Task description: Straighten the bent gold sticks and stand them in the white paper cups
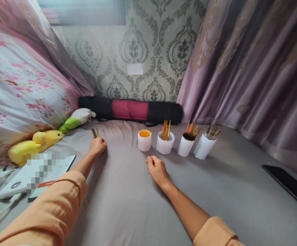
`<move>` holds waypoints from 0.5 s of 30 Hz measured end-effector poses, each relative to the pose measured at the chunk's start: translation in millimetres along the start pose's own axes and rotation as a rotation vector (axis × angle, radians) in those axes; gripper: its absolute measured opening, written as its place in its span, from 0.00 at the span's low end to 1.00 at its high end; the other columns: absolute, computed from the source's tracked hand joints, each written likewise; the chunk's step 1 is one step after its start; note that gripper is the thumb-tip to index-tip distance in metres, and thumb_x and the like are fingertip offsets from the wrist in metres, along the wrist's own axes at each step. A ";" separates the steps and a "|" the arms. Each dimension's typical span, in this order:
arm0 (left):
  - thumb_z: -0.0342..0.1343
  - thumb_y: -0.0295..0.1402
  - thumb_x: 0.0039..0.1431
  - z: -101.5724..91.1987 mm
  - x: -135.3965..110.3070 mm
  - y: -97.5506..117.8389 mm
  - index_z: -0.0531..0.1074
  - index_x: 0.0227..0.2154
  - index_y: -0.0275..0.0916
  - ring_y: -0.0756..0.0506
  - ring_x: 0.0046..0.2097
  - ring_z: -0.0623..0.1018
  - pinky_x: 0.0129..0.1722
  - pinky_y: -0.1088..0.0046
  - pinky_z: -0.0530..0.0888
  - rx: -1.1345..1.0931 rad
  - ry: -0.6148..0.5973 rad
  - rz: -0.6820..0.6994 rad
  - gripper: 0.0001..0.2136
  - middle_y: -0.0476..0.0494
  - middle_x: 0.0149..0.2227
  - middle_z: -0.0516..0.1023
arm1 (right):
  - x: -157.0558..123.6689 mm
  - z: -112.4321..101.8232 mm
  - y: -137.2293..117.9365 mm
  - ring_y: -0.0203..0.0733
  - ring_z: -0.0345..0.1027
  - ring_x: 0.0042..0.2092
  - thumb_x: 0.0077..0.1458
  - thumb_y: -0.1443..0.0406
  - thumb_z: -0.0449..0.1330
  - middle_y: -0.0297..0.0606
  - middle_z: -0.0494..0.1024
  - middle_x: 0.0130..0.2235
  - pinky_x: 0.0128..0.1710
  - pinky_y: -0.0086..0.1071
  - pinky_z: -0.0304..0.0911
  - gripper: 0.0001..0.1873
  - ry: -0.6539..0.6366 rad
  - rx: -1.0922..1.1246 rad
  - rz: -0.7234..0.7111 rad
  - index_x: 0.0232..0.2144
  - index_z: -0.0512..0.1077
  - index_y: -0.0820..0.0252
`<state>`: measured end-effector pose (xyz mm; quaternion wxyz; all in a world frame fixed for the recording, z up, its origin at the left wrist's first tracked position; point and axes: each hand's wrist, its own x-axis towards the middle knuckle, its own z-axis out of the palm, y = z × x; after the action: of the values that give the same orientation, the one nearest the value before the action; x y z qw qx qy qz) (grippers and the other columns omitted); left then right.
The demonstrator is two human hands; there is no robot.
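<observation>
My left hand (98, 146) is closed around a bundle of thin brown sticks (94, 132), whose upper ends rise above the fingers; one stick leans apart from the others. My right hand (158, 169) rests on the sheet with its fingers curled in, and nothing sticks out of it. Just beyond it stands a white-wrapped cup with an orange inside (144, 142), with no sticks showing. To its right is a wide white cup (165, 146) with several orange-yellow sticks (166, 130). Farther right, a white-wrapped can (185, 147) and a tilted-looking white-wrapped jar (204, 147) hold orange and brown sticks.
A grey sheet (127, 191) covers the surface. At the left lie a tablet-like device (67, 163), a white box with cables (15, 186) and plush toys (32, 145). A black and red rolled bag (130, 109) lines the wall. A black phone (289, 184) lies far right.
</observation>
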<state>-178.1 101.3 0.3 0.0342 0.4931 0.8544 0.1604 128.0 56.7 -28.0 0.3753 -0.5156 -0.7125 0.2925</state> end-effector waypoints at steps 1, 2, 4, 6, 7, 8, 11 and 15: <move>0.51 0.28 0.47 0.4 0.4 0.5 0.74 0.35 0.30 0.37 0.46 0.72 0.41 0.70 0.67 0.001 -0.004 -0.001 0.13 0.30 0.40 0.75 | -0.1 0.1 -0.2 0.32 0.59 0.24 0.57 0.57 0.44 0.33 0.72 0.24 0.24 0.24 0.49 0.18 0.000 -0.001 0.001 0.25 0.69 0.58; 0.51 0.28 0.47 0.8 0.9 0.7 0.74 0.34 0.30 0.36 0.45 0.72 0.41 0.69 0.67 0.001 -0.008 -0.003 0.12 0.30 0.40 0.75 | -0.2 0.1 -0.5 0.32 0.60 0.24 0.57 0.58 0.44 0.33 0.72 0.23 0.24 0.24 0.49 0.18 0.000 -0.002 0.004 0.25 0.69 0.58; 0.51 0.28 0.47 2.0 2.1 0.8 0.75 0.32 0.30 0.36 0.45 0.73 0.40 0.69 0.67 -0.001 -0.017 -0.008 0.11 0.29 0.38 0.76 | -0.6 -0.4 -1.5 0.32 0.60 0.24 0.57 0.58 0.44 0.33 0.72 0.23 0.24 0.24 0.49 0.18 0.000 -0.007 0.011 0.25 0.69 0.58; 0.52 0.28 0.46 3.5 3.6 0.3 0.75 0.31 0.30 0.35 0.44 0.73 0.40 0.68 0.68 -0.007 -0.024 -0.011 0.10 0.29 0.37 0.76 | -1.0 -1.2 -2.5 0.32 0.60 0.24 0.57 0.58 0.44 0.33 0.72 0.23 0.24 0.24 0.49 0.18 -0.004 -0.011 0.018 0.25 0.69 0.58; 0.52 0.28 0.46 4.3 4.4 0.0 0.75 0.30 0.31 0.35 0.44 0.73 0.40 0.68 0.68 -0.012 -0.026 -0.012 0.10 0.29 0.37 0.76 | -1.2 -1.6 -3.0 0.32 0.60 0.24 0.57 0.58 0.44 0.33 0.72 0.23 0.24 0.24 0.49 0.18 -0.007 -0.012 0.020 0.26 0.69 0.58; 0.52 0.29 0.46 5.1 5.3 -0.4 0.75 0.29 0.31 0.36 0.44 0.73 0.40 0.69 0.68 -0.017 -0.027 -0.013 0.09 0.30 0.36 0.76 | -1.3 -2.0 -3.3 0.32 0.60 0.24 0.57 0.58 0.44 0.33 0.72 0.23 0.24 0.24 0.49 0.18 -0.009 -0.013 0.022 0.25 0.69 0.58; 0.53 0.29 0.45 7.1 8.2 -1.5 0.75 0.27 0.32 0.35 0.43 0.73 0.39 0.68 0.68 -0.042 -0.019 -0.023 0.08 0.30 0.36 0.76 | -1.2 -2.1 -3.2 0.32 0.60 0.24 0.57 0.58 0.44 0.33 0.72 0.24 0.24 0.24 0.49 0.18 -0.013 -0.016 0.023 0.25 0.69 0.58; 0.54 0.28 0.43 9.7 10.9 -2.9 0.74 0.24 0.33 0.34 0.41 0.74 0.37 0.66 0.69 -0.102 0.005 -0.059 0.06 0.29 0.33 0.76 | -0.4 -1.0 -1.9 0.32 0.60 0.24 0.57 0.58 0.44 0.33 0.72 0.24 0.24 0.24 0.49 0.18 -0.015 -0.016 0.015 0.25 0.68 0.58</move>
<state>-184.0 111.6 -8.6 0.0619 0.4649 0.8593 0.2041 128.0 55.8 -26.0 0.3638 -0.5216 -0.7138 0.2933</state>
